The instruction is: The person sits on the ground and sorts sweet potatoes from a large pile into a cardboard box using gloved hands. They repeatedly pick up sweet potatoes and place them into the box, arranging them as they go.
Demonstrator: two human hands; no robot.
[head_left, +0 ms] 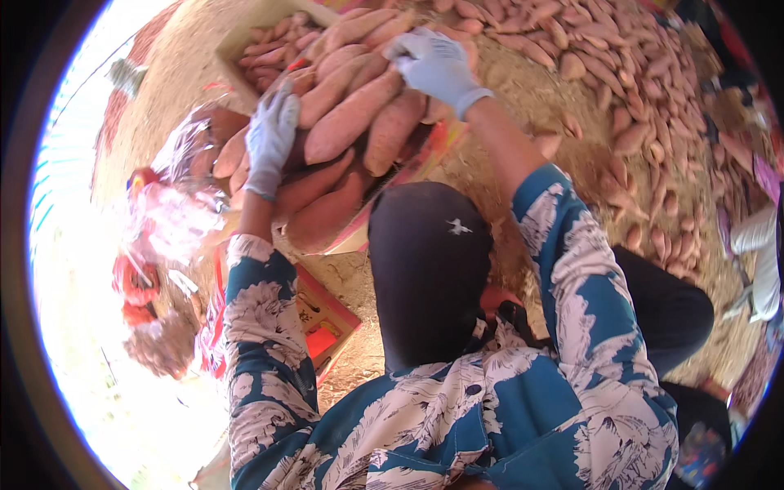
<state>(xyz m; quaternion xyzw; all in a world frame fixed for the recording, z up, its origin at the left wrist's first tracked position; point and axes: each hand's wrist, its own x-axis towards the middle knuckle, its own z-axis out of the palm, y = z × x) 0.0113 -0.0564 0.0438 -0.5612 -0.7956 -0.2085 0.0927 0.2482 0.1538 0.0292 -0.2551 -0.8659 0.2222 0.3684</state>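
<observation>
A heaped pile of large sweet potatoes (355, 113) fills a printed cardboard box (422, 156) in front of me. My left hand (269, 138), in a pale knitted glove, lies against the pile's left side. Just past its fingertips shows a small red-ended thing (298, 65), too blurred to name; whether the hand grips it is unclear. Over the far right of the heap is my right hand (432, 67), also gloved, with its fingers curled inward. Motion blur hides what, if anything, sits between those fingertips.
Smaller sweet potatoes fill a second box (236, 52) behind. Many loose ones (612, 55) cover the ground at right. Clear plastic bags (174, 211) stand at left. A flat printed carton (331, 312) lies below my left arm, beside my dark-trousered knee (429, 275).
</observation>
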